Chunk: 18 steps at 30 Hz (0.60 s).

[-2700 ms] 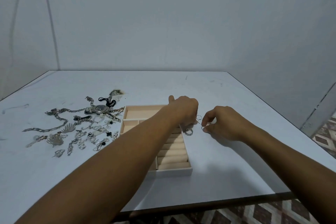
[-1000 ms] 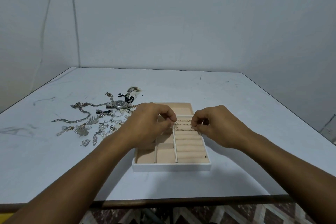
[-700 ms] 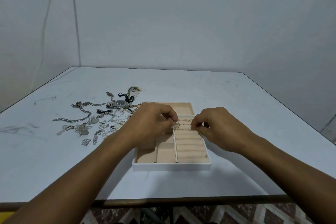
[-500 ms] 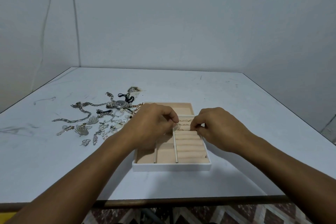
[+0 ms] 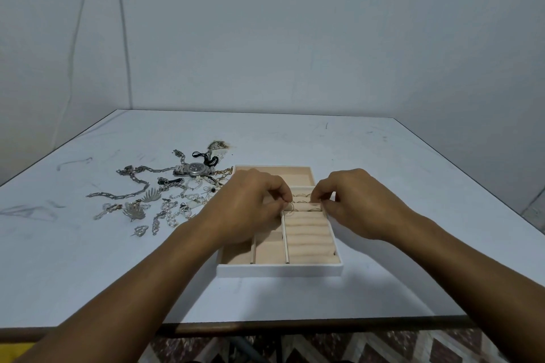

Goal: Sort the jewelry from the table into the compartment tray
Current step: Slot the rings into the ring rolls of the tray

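A white compartment tray [image 5: 280, 270] with beige lining sits at the table's middle. Its right section holds padded ring rolls [image 5: 309, 233]. Both of my hands hover over the far end of those rolls. My left hand [image 5: 250, 203] pinches a thin ring [image 5: 289, 207] at the rolls' left edge. My right hand [image 5: 351, 200] pinches a second thin ring [image 5: 316, 209] at their right side. A few more rings [image 5: 300, 195] sit in the slots just beyond. A heap of silver jewelry [image 5: 165, 200] lies on the table left of the tray.
A wristwatch [image 5: 196, 168] and chains lie at the far side of the heap. The white table [image 5: 383, 174] ends in a dark front edge near me. A wall stands behind, and patterned floor shows below.
The tray now sits squarely in front of me. Both hands came from beyond its right side to the ring rolls and over the last second drew slightly closer together.
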Available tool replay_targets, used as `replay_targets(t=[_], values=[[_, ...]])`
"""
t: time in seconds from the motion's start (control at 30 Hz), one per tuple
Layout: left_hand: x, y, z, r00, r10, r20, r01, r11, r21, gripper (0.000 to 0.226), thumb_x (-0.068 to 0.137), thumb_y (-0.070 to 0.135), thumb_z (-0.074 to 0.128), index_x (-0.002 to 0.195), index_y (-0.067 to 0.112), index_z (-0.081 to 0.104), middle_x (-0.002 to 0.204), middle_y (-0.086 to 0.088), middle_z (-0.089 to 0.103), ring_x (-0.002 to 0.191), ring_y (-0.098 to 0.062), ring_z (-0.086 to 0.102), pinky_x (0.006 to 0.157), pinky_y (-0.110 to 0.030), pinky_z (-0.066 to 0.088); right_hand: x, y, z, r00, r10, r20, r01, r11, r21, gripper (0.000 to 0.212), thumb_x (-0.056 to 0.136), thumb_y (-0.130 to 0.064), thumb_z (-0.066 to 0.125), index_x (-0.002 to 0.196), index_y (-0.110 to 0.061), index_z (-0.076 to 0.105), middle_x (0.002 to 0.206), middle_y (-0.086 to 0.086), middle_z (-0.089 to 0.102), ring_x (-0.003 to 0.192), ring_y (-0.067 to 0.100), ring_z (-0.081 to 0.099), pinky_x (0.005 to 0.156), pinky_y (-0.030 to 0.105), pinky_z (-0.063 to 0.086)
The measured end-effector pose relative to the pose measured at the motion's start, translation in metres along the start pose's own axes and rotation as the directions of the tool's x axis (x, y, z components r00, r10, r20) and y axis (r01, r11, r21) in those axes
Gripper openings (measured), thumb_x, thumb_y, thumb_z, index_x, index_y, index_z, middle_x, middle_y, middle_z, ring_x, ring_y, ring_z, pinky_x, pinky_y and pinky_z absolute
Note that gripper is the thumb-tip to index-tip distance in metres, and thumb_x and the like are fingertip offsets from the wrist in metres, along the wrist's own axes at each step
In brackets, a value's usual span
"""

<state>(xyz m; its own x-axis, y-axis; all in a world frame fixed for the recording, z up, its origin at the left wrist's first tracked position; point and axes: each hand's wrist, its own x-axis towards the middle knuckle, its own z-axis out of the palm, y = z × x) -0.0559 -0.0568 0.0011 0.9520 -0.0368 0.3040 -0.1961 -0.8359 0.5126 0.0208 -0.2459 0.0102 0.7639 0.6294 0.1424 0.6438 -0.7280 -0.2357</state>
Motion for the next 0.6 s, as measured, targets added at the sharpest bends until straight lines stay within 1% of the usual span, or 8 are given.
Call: replay_targets(t=[0.07,0.2,0.27,0.33,0.37,0.6], values=[[-0.001,-0.001,0.002,1.000,0.018,-0.001,-0.018,1.000,0.011,0.009,0.085,0.021,0.064,0.086,0.025,0.071,0.077,0.010,0.071,0.075,0.011,0.054,0.066,-0.002,0.034,-0.001,0.005,-0.005,0.999,0.023,-0.024,-0.023,0.999,0.028,0.025,0.091,-0.016,0.054,0.100,-0.031,0.072,0.089,-0.018,0.056,0.077,0.004,0.052,0.072,0.024,0.045],[-0.002,-0.004,0.007,0.998,0.056,-0.005,-0.056,0.998,0.033,0.006,0.084,0.022,0.068,0.086,0.026,0.072,0.078,0.013,0.070,0.070,0.010,0.054,0.064,-0.004,0.035,-0.005,0.017,-0.011,0.996,0.081,-0.045,-0.078,0.994,0.074,0.025,0.089,-0.015,0.054,0.097,-0.031,0.072,0.084,-0.022,0.057,0.082,0.004,0.057,0.072,0.025,0.047],[-0.002,-0.005,0.009,0.997,0.081,-0.009,-0.080,0.995,0.053,0.006,0.084,0.025,0.069,0.089,0.026,0.072,0.081,0.013,0.070,0.075,0.005,0.053,0.067,-0.009,0.036,-0.007,0.021,-0.011,0.994,0.098,-0.047,-0.094,0.992,0.083,0.024,0.089,-0.016,0.054,0.094,-0.032,0.071,0.081,-0.024,0.056,0.083,0.005,0.058,0.071,0.025,0.046],[-0.003,-0.006,0.010,0.995,0.102,-0.020,-0.100,0.992,0.083,0.008,0.085,0.026,0.068,0.092,0.025,0.073,0.086,0.013,0.068,0.084,-0.001,0.050,0.073,-0.020,0.039,-0.009,0.024,-0.010,0.994,0.102,-0.044,-0.098,0.992,0.080,0.023,0.089,-0.017,0.055,0.094,-0.033,0.071,0.081,-0.024,0.056,0.083,0.006,0.059,0.070,0.025,0.047],[-0.003,-0.006,0.010,0.993,0.113,-0.027,-0.110,0.990,0.094,0.009,0.085,0.025,0.068,0.093,0.024,0.073,0.087,0.011,0.068,0.087,-0.004,0.051,0.075,-0.024,0.040,-0.009,0.025,-0.009,0.994,0.102,-0.042,-0.099,0.992,0.076,0.023,0.089,-0.017,0.055,0.094,-0.033,0.072,0.082,-0.023,0.056,0.083,0.006,0.059,0.071,0.025,0.047],[-0.002,-0.009,0.014,0.978,0.203,-0.054,-0.194,0.970,0.148,0.007,0.085,0.023,0.069,0.090,0.022,0.073,0.084,0.007,0.069,0.089,-0.013,0.056,0.079,-0.033,0.045,-0.010,0.028,-0.007,0.993,0.116,-0.029,-0.113,0.989,0.095,0.020,0.088,-0.021,0.056,0.091,-0.035,0.071,0.079,-0.026,0.056,0.084,0.008,0.061,0.074,0.031,0.052]])
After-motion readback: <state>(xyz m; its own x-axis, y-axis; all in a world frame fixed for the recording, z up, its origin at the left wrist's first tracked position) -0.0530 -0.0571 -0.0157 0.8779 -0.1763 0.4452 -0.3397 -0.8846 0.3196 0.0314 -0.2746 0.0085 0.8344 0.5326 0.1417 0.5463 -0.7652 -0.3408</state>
